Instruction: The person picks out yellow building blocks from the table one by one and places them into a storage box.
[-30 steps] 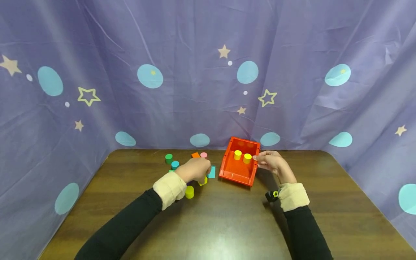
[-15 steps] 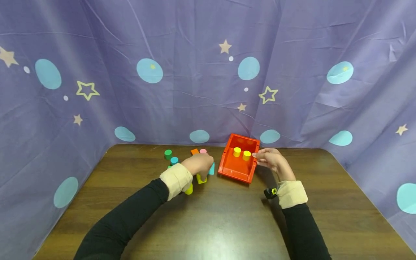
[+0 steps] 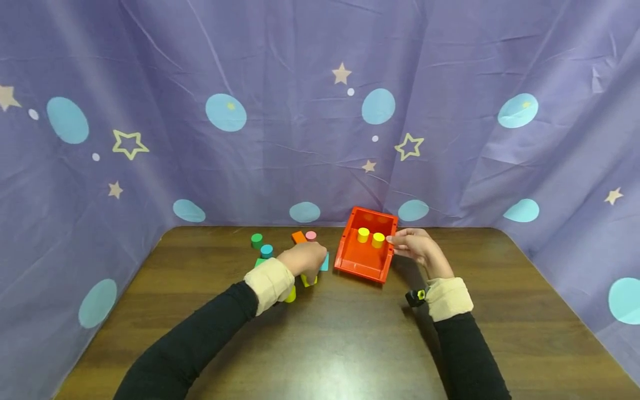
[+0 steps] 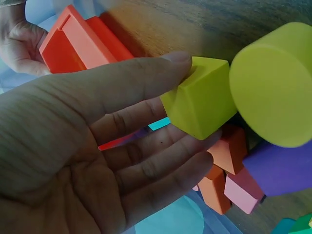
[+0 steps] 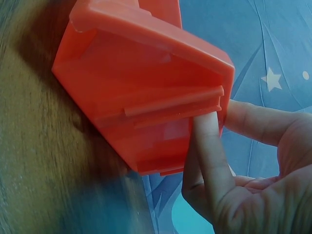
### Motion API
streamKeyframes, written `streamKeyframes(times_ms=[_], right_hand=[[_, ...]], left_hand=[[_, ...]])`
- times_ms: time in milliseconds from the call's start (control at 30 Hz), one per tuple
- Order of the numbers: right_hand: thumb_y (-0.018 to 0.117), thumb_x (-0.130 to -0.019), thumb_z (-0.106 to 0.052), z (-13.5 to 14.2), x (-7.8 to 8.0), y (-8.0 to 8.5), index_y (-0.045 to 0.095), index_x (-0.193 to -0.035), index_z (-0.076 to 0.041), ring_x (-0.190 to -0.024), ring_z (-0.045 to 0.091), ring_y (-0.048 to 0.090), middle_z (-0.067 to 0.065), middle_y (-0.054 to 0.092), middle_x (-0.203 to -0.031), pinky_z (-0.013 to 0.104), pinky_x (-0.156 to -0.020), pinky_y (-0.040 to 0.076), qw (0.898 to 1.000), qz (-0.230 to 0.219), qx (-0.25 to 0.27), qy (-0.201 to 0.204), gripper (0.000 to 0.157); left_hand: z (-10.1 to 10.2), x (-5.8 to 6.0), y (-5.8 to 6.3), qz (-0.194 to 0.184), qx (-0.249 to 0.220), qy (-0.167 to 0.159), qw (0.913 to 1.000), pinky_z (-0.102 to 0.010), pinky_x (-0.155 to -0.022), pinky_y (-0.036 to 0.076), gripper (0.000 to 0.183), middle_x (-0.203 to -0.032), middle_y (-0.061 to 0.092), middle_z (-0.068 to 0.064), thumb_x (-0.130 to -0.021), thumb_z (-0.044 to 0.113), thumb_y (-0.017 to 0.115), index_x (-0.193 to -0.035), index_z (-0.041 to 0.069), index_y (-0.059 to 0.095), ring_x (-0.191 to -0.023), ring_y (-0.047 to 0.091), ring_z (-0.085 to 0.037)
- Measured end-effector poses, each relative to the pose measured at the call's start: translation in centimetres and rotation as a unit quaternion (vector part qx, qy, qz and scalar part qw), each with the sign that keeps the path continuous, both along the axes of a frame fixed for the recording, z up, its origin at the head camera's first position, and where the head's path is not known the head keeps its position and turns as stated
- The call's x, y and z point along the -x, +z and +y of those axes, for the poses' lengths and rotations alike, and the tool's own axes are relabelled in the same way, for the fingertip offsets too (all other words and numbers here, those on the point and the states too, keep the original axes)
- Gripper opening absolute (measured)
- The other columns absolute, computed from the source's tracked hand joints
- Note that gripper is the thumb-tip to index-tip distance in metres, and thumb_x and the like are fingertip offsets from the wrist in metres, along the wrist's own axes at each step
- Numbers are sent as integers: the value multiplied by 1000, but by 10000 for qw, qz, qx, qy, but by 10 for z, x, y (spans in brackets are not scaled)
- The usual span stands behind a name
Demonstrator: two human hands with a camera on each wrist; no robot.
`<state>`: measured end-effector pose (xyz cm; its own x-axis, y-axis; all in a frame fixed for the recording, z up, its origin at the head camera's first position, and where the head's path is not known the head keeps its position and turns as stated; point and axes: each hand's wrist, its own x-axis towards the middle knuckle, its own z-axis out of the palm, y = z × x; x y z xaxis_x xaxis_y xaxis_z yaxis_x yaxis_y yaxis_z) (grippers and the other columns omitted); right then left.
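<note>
My left hand (image 3: 305,258) pinches a yellow block (image 4: 207,97) on the table, the thumb along its near edge and the other fingers behind it. A larger yellow cylinder (image 4: 275,87) stands right beside that block. My right hand (image 3: 422,251) holds the right side wall of a red open-front bin (image 3: 361,261), thumb at the rim and fingers against the outer face, as the right wrist view shows. Inside the bin stand two yellow cylinders (image 3: 363,235). Part of the block pile is hidden under my left hand and wrist.
Around the left hand lie a green cylinder (image 3: 256,241), a blue cylinder (image 3: 266,251), an orange block (image 3: 298,237), a pink cylinder (image 3: 311,236), a light-blue block (image 3: 325,262) and a purple piece (image 4: 285,168). A patterned curtain (image 3: 300,111) hangs behind the wooden table (image 3: 350,344).
My left hand has shifted a little to the right over the pile, onto the yellow block. My right hand and the red bin stay in place; the head view tilts slightly.
</note>
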<state>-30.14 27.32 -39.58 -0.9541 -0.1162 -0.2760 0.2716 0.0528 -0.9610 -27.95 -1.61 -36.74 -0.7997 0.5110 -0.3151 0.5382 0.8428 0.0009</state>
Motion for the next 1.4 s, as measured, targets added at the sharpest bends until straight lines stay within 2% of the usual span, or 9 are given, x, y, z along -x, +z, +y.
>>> streamKeyframes(times_ms=[167, 300, 567, 867, 1200, 1400], right_hand=[[61, -98, -1, 0, 0, 0, 49, -103, 0, -71, 2, 65, -6, 66, -79, 19, -68, 59, 10000, 35, -48, 26, 13], [61, -97, -1, 1, 0, 0, 48, -104, 0, -71, 2, 64, -7, 64, -79, 19, -68, 59, 10000, 10, -63, 44, 15], [62, -98, -3, 1, -1, 0, 48, -105, 1, -70, 3, 64, -5, 63, -79, 19, -68, 59, 9999, 19, -152, -25, 16], [61, -98, -2, -1, -2, 0, 49, -105, 1, -71, 2, 64, -5, 63, -80, 19, -67, 59, 9998, 114, -132, 5, 15], [61, -97, -1, -1, -1, -3, 50, -104, 2, -71, 3, 64, -5, 64, -81, 20, -69, 59, 9999, 85, -103, -67, 13], [60, -96, 1, 1, -1, -1, 53, -106, 5, -72, 4, 66, -4, 69, -83, 21, -72, 60, 9997, 80, -208, -47, 12]], left_hand=[[0, -2, -3, -6, -244, -178, 9995, -23, -52, 39, 42, -61, 41, 3, -71, -3, 84, -59, 14, 48, -59, 40, -14], [2, -2, -4, 59, -247, -217, 9994, -22, -52, 39, 46, -57, 40, 4, -70, -3, 85, -55, 16, 46, -58, 40, -13], [10, -1, -9, 211, 211, -240, 9993, -25, -54, 42, 32, -71, 50, 2, -70, 2, 86, -70, 13, 56, -64, 45, -14], [12, -1, -14, 137, 181, -185, 9996, -26, -62, 52, 27, -79, 62, 1, -68, 3, 91, -81, 10, 69, -68, 52, -15], [11, 0, -15, 140, 126, -226, 9996, -26, -60, 50, 27, -76, 61, 1, -69, 1, 89, -76, 11, 66, -66, 51, -15], [2, -2, -11, -254, -307, -108, 9991, -24, -59, 49, 27, -69, 58, 5, -70, -1, 90, -70, 11, 66, -64, 52, -12]])
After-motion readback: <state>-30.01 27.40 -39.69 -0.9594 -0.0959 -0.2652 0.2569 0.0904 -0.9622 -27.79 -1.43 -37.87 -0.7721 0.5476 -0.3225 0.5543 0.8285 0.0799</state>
